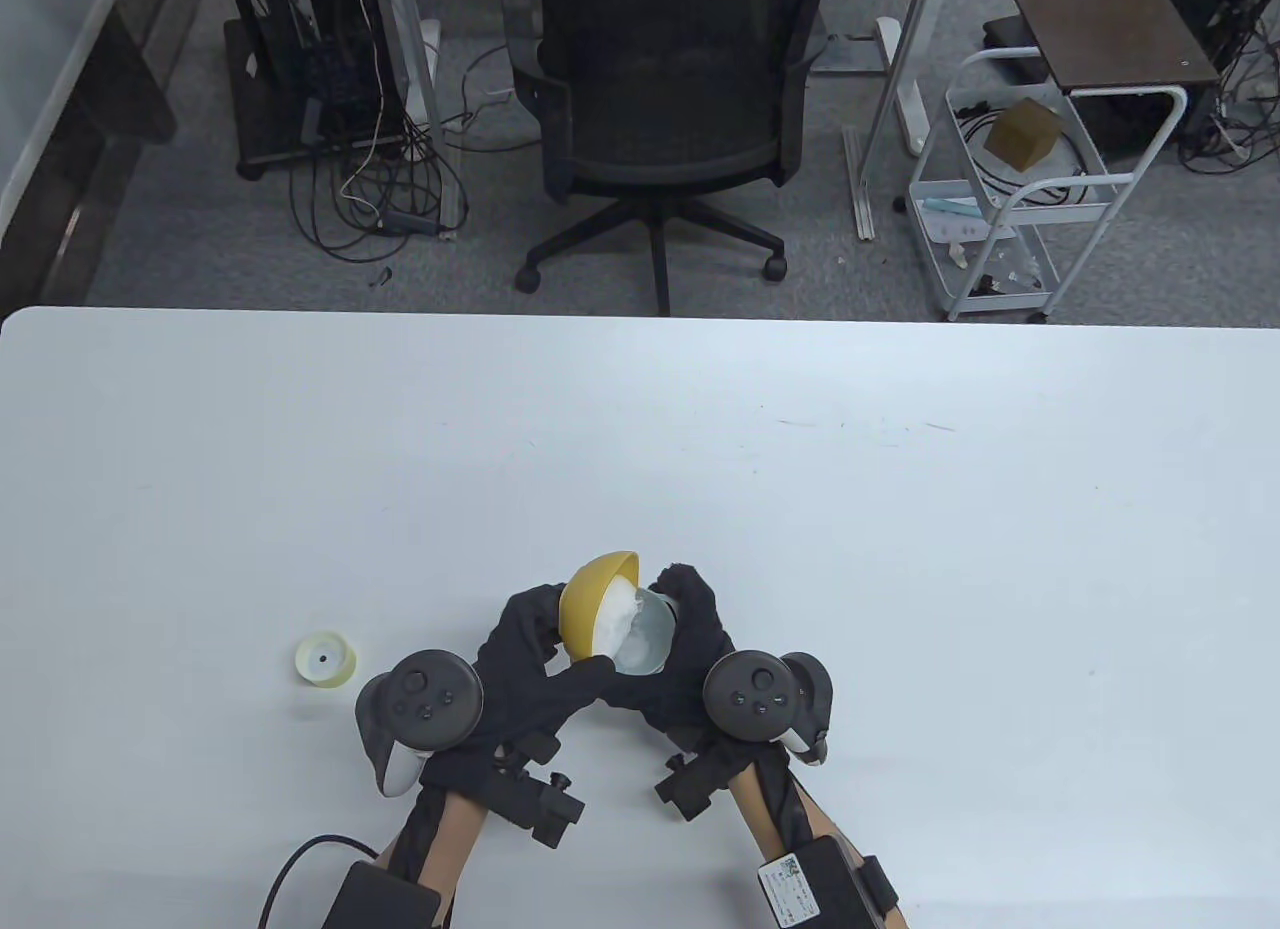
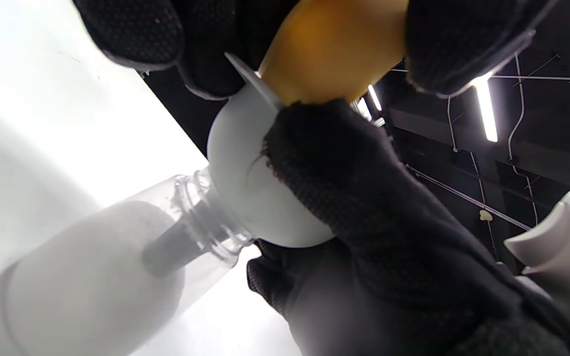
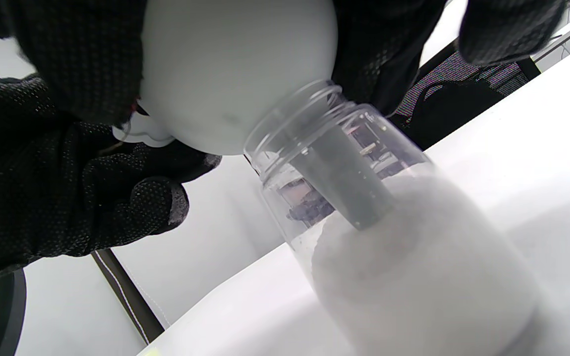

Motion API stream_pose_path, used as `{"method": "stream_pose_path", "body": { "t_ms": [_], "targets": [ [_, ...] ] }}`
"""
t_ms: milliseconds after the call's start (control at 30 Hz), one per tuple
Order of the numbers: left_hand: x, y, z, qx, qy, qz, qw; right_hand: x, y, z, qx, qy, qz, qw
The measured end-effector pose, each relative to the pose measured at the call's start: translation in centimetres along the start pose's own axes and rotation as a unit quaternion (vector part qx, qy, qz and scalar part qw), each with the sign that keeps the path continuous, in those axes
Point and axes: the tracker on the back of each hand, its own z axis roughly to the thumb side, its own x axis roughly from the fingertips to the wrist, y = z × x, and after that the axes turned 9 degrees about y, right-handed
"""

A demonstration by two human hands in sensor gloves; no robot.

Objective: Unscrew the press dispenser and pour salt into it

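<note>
My left hand (image 1: pixel 540 649) grips a yellow bowl (image 1: pixel 592 609) and holds it tilted, with white salt (image 1: pixel 622 614) at its lip over a white funnel (image 1: pixel 650 637). My right hand (image 1: pixel 685 629) holds the funnel. The funnel's bulb (image 3: pixel 235 64) sits on the neck of the clear dispenser bottle (image 3: pixel 413 257), its dark spout (image 3: pixel 344 183) reaching down inside. The bottle stands on the table, well filled with salt, and also shows in the left wrist view (image 2: pixel 92 277) below the funnel (image 2: pixel 245 163) and the bowl (image 2: pixel 334 44). In the table view the bottle is hidden under the hands.
The pale yellow dispenser cap (image 1: pixel 326 659) lies on the white table (image 1: pixel 900 529) to the left of my left hand. An office chair (image 1: pixel 665 119) and a white cart (image 1: pixel 1030 179) stand beyond the table's far edge.
</note>
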Motion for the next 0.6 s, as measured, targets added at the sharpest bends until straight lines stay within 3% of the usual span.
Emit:
{"method": "stream_pose_path", "body": {
  "t_ms": [600],
  "targets": [
    [0.02,0.0,0.13,-0.007,0.001,0.003,1.0,0.0,0.0,0.0,0.0,0.0,0.0,1.0]
  ]
}}
